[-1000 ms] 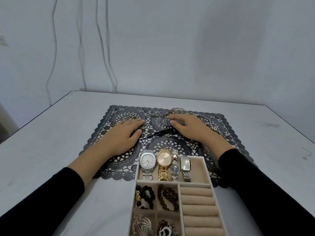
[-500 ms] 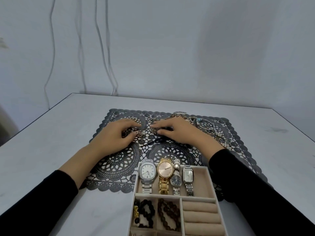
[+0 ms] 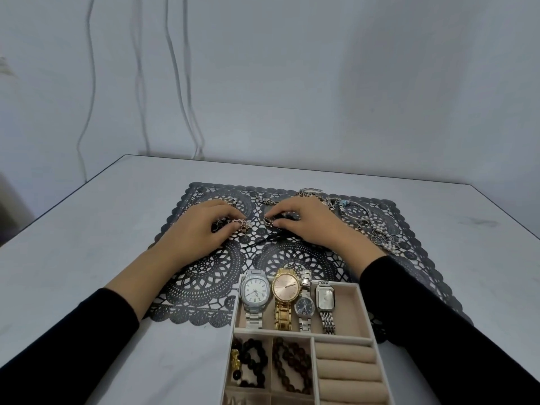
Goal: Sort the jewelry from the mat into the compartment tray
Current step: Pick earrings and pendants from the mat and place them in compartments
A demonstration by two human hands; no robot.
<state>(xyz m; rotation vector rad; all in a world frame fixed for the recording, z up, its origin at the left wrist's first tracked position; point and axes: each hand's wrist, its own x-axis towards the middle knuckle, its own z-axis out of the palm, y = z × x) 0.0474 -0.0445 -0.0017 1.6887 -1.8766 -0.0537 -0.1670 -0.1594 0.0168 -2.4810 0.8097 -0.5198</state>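
Note:
A dark lace mat lies on the table with jewelry along its far side. My left hand rests on the mat and pinches a small sparkly ring at its fingertips. My right hand lies opposite, its fingertips pinching a small dark ring. A pile of pearl and silver chains sits at the mat's right. The beige compartment tray stands near me, holding several watches, bead bracelets and bare ring rolls.
More rings and chains lie by the mat's far edge. The table's left edge runs diagonally; the wall with hanging cables stands right behind the table.
Both hands have drawn together at the mat's middle and their fingers have closed on small rings. The view has tilted, so the tray sits lower in the frame.

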